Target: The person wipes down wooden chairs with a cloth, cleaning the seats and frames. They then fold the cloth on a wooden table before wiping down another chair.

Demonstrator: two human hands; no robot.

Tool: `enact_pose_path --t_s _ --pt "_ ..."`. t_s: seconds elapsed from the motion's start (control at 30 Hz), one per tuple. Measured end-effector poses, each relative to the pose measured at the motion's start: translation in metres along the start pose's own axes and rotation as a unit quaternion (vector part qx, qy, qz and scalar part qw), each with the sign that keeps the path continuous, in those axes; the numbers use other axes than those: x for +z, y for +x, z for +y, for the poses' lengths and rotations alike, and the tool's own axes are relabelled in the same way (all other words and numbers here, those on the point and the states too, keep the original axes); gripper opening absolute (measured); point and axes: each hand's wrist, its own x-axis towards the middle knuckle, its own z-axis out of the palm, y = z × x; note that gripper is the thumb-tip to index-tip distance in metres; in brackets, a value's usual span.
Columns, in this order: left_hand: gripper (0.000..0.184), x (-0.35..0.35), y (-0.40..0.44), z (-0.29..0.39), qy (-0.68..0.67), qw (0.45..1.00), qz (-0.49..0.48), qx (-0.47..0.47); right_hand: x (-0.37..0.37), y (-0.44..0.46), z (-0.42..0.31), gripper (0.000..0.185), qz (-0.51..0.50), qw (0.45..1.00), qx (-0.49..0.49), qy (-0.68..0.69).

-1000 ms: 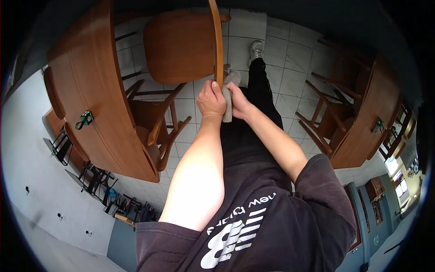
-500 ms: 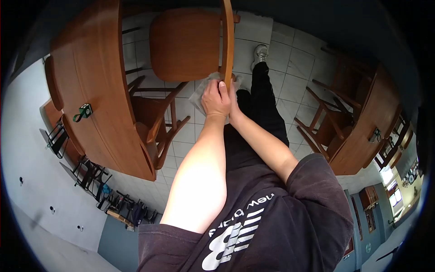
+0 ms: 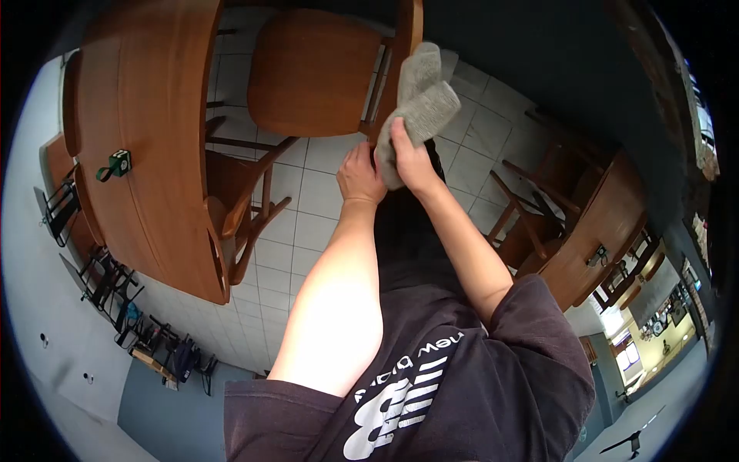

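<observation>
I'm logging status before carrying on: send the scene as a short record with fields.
right hand: holding a soft grey fabric cloth
left hand: at the near end of the backrest of a brown wooden chair with a rounded seat; grip unclear
table, person's left: long brown wooden table, bearing a small green-and-white box
floor: pale square tiles

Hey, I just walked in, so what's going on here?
Someone's right hand holds a folded grey cloth along the outer side of a wooden chair's backrest. The left hand is at the near end of that backrest, though its grip is hard to make out. The chair's seat is bare, and beside it stands a wooden table with a small green object on it.
</observation>
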Motion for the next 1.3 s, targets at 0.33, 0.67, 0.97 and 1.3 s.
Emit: enact_pose_path --t_s 0.33,0.67,0.97,1.3 --pt "0.026 0.001 -0.001 0.010 -0.060 0.996 0.050 -0.032 -0.022 0.206 -0.128 0.061 0.231 0.808 -0.366 -0.399" --pt "0.023 -0.005 -0.001 0.016 -0.046 0.995 0.032 -0.079 0.002 0.107 -0.053 0.083 0.220 0.808 -0.312 -0.449" --pt "0.021 -0.003 -0.005 0.016 -0.057 0.990 0.040 -0.124 -0.012 0.189 -0.157 0.091 0.172 0.803 -0.073 -0.565" --pt "0.025 0.002 -0.006 0.016 -0.061 0.986 0.069 -0.137 0.017 0.271 -0.185 0.044 -0.175 0.386 0.044 -0.905"
